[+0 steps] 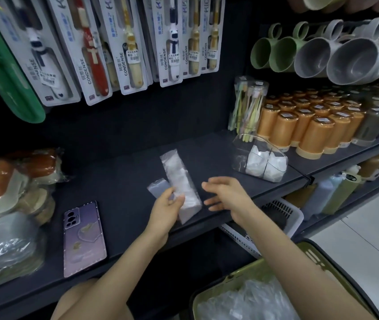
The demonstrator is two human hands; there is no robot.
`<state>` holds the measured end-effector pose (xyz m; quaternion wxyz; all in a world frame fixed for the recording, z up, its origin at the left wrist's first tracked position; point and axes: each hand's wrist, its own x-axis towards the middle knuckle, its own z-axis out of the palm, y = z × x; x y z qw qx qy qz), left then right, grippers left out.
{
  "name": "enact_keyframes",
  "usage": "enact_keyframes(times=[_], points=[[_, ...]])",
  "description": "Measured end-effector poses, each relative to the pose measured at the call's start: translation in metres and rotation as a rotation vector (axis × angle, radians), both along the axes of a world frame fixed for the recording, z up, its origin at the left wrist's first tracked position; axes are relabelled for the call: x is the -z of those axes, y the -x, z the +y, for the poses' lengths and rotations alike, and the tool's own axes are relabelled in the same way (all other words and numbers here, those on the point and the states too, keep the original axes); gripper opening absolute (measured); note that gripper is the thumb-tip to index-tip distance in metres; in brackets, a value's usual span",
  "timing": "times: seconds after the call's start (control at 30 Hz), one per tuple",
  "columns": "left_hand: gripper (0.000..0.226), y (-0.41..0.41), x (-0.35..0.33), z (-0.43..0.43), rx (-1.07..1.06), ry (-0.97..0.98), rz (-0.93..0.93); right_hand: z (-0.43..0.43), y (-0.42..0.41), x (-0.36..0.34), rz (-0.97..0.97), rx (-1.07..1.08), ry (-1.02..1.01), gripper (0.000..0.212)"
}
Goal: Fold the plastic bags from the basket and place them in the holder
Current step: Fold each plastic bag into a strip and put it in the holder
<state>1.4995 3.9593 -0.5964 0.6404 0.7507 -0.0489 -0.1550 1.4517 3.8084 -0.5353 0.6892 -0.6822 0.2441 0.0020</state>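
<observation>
Left hand [169, 205] pinches near end of folded plastic bag [177, 172], frame centre; right hand [226, 195] beside it, fingers spread, empty.

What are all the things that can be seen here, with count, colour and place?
translucent white plastic bag folded into a long strip: one, whitish, middle of dark shelf
clear plastic holder: one, transparent, shelf right, folded white bags inside
olive-green plastic basket: one, bottom right, loose clear bags inside
purple phone: one, shelf left
orange round canisters: many, shelf right
hanging toothbrush packs: several, grey, above
handled mugs: several, green and grey, upper right
left hand: one, grips strip's near end
right hand: one, open, beside strip
</observation>
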Motion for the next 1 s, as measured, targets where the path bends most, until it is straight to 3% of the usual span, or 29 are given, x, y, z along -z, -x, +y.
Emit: enact_keyframes(times=[0.23,0.47,0.63,0.73,0.83,1.0], points=[[0.028,0.001,-0.003,0.007,0.069,0.062,-0.004,0.021,-0.011,0.031,0.023,-0.1,0.185,0.006],[0.007,0.002,0.005,0.007,0.073,0.01,-0.029,0.022,-0.007,0.038,-0.052,-0.087,0.162,0.008],[0.029,0.006,-0.006,0.008,0.102,0.104,0.018,0.018,-0.008,0.04,-0.024,-0.114,0.167,0.012],[0.03,0.004,-0.014,0.01,0.1,0.187,0.114,0.014,-0.011,0.04,-0.029,-0.147,0.213,0.014],[0.031,-0.005,-0.019,0.015,0.037,0.242,0.19,0.01,-0.013,0.039,-0.013,-0.197,0.274,0.013],[0.052,-0.027,-0.018,0.024,-0.128,0.257,0.286,0.004,-0.016,0.035,-0.004,-0.296,0.352,0.006]])
